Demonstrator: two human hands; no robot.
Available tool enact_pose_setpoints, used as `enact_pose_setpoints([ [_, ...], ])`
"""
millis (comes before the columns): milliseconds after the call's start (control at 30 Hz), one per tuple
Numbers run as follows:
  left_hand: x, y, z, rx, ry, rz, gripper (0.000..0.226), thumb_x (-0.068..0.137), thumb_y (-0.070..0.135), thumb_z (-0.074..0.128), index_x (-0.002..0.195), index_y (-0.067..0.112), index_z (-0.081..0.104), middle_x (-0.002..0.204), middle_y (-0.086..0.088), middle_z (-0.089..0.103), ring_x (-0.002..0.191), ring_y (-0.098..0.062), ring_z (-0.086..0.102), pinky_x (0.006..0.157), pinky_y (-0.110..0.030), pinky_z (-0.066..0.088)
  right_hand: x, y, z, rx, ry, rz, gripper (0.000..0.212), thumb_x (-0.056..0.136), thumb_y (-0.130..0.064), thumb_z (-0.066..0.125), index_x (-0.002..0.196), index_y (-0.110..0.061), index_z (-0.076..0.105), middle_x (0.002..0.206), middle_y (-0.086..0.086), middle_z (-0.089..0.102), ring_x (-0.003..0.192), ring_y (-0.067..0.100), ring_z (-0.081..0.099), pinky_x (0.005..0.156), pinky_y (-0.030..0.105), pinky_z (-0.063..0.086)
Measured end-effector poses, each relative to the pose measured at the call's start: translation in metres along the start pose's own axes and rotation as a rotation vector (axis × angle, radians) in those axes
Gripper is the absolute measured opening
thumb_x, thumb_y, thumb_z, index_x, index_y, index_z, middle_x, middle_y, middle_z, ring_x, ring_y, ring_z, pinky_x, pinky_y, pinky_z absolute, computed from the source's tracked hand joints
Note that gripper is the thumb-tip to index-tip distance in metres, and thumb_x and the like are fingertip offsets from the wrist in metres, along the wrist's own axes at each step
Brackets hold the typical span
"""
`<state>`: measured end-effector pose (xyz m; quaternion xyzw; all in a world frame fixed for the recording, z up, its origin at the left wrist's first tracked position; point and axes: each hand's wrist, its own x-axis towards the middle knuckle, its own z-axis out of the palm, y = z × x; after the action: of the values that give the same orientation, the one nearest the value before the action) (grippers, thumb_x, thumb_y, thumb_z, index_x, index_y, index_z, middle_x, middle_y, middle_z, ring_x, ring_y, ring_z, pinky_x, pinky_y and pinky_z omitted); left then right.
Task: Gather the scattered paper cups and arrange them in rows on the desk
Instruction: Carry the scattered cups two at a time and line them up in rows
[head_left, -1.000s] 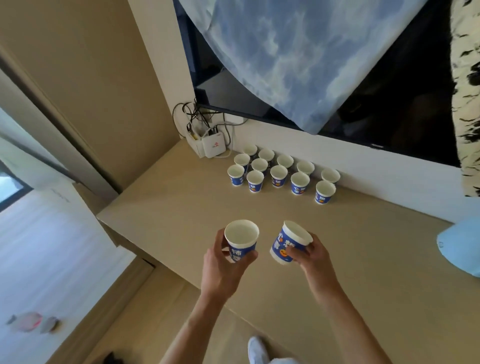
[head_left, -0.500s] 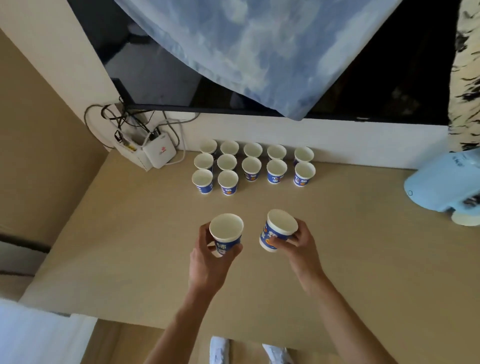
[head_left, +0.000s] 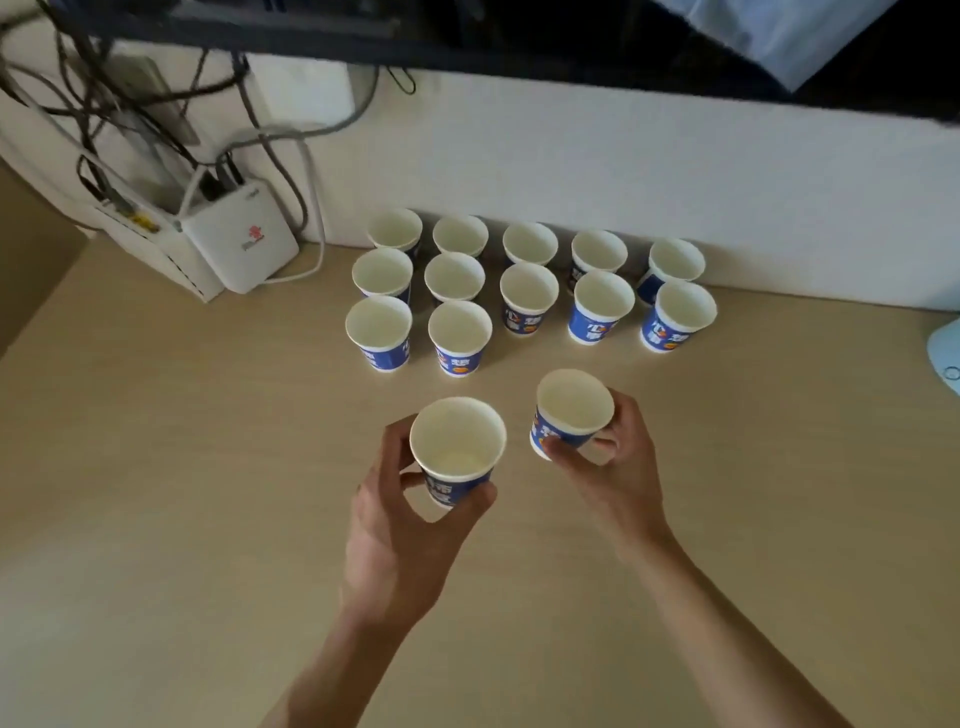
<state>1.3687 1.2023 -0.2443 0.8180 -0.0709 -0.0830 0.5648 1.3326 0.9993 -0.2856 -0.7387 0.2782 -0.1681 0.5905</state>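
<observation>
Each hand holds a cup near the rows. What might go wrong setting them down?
The right hand holds the right cup tilted; set down so, it may tip. The rows stand tightly packed, so the left hand or the left cup could knock over the nearest front-row cup.

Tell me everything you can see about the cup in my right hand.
The right-hand cup is paper, white inside and at the rim, its blue printed wall bearing white characters and an orange spot. It looks empty and tilts, base leaning left. The right hand pinches its wall between thumb and fingers, just in front of the arranged cups.
</observation>
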Motion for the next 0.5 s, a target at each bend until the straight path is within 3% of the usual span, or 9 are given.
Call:
enact_pose_setpoints([
  [233,0.015,-0.031,0.016,-0.005,-0.01,0.104,0.067,0.061,0.047,0.082,0.122,0.042,0.054,0.114,0.026,0.067,0.1,0.005,0.067,0.075,-0.022,0.051,0.064,0.027,0.028,-0.012,0.007,-0.133,0.065,0.07,-0.016,0.088,0.126,-0.02,0.056,0.12,-0.007,0.068,0.113,0.018,0.065,0.098,0.048,0.053],
  [367,0.022,-0.047,0.022,-0.004,-0.028,0.148,0.065,0.061,0.047,0.081,0.12,0.042,0.055,0.114,0.024,0.067,0.101,0.002,0.067,0.077,-0.016,0.053,0.084,0.041,0.039,-0.044,0.003,-0.16,0.059,0.07,-0.02,0.088,0.119,-0.027,0.056,0.107,-0.024,0.067,0.096,-0.01,0.063,0.074,0.009,0.047],
  [500,0.029,-0.054,0.026,-0.005,-0.055,0.169,0.063,0.062,0.038,0.085,0.119,0.04,0.056,0.111,0.026,0.068,0.101,0.002,0.068,0.077,-0.006,0.05,0.092,0.047,0.049,-0.086,0.012,-0.194,0.053,0.067,-0.02,0.087,0.111,-0.025,0.058,0.099,-0.025,0.067,0.087,-0.013,0.063,0.067,0.002,0.044],
])
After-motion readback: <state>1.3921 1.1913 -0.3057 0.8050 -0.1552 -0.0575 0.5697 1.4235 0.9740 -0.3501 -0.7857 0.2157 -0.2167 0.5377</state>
